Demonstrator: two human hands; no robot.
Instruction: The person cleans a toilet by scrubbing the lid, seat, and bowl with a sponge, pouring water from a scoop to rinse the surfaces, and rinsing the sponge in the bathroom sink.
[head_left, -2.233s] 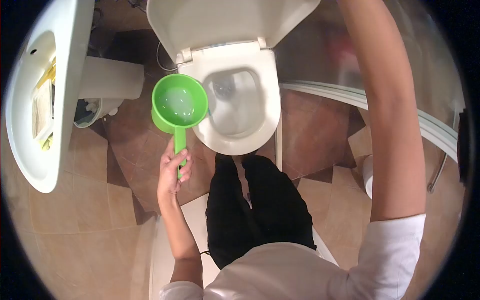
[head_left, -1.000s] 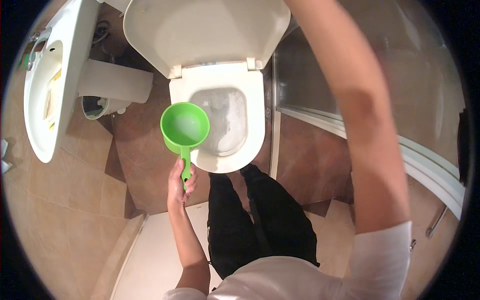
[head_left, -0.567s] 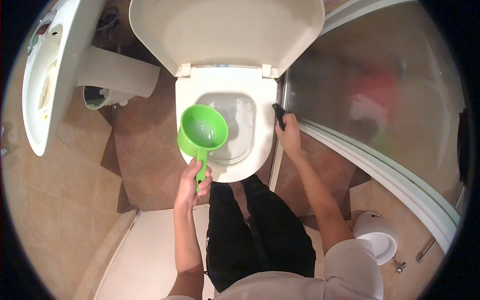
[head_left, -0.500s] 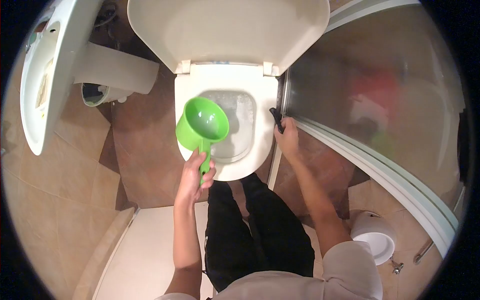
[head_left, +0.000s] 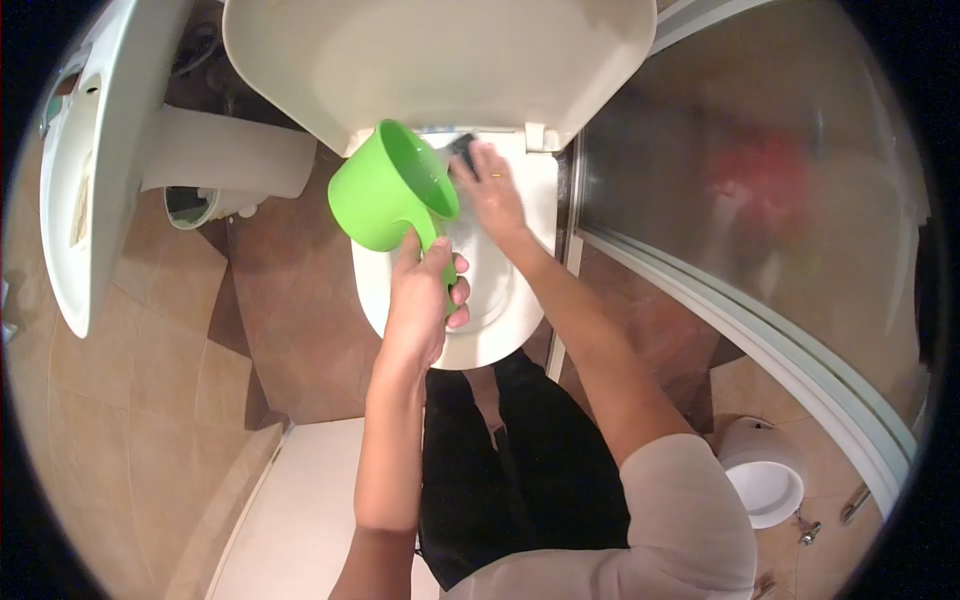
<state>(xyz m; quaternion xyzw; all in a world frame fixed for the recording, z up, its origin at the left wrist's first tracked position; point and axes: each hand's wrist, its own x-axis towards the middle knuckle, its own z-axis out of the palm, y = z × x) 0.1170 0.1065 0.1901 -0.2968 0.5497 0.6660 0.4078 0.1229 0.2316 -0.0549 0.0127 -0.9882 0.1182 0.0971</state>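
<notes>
The left hand [head_left: 422, 285] gripped a tilted green plastic dipper [head_left: 370, 200]; the right hand [head_left: 492, 200] grasped a black object [head_left: 463, 150] near the white toilet seat [head_left: 538, 195]'s back edge.

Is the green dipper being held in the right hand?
No, the left hand holds the green dipper, with its fingers closed around the handle.

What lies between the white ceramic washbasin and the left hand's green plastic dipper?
The head view shows a white pedestal, a round white bin partly hidden by it, then brown tiled floor up to the dipper.
</notes>
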